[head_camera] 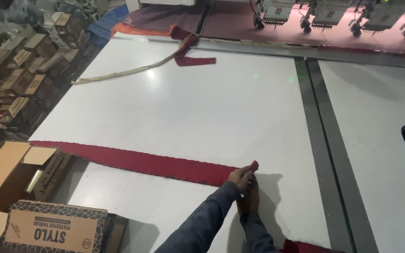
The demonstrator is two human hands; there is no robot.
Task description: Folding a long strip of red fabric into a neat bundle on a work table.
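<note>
A long red fabric strip (137,161) lies across the white table (188,107) from the left edge towards the middle. My left hand (240,177) pinches its right end, which is lifted and curled up. My right hand (249,199) sits just below in shadow, fingers closed against the same end. Both arms wear dark blue sleeves. Another bit of red fabric (301,247) shows at the table's front edge by my right sleeve.
Embroidery machine heads (324,16) line the far edge over pinkish red cloth. A beige band (132,70) and a red scrap (195,60) lie at the back. A grey rail (322,140) divides the table. Cardboard boxes (48,229) stand front left, with more stacked boxes (19,70) beyond.
</note>
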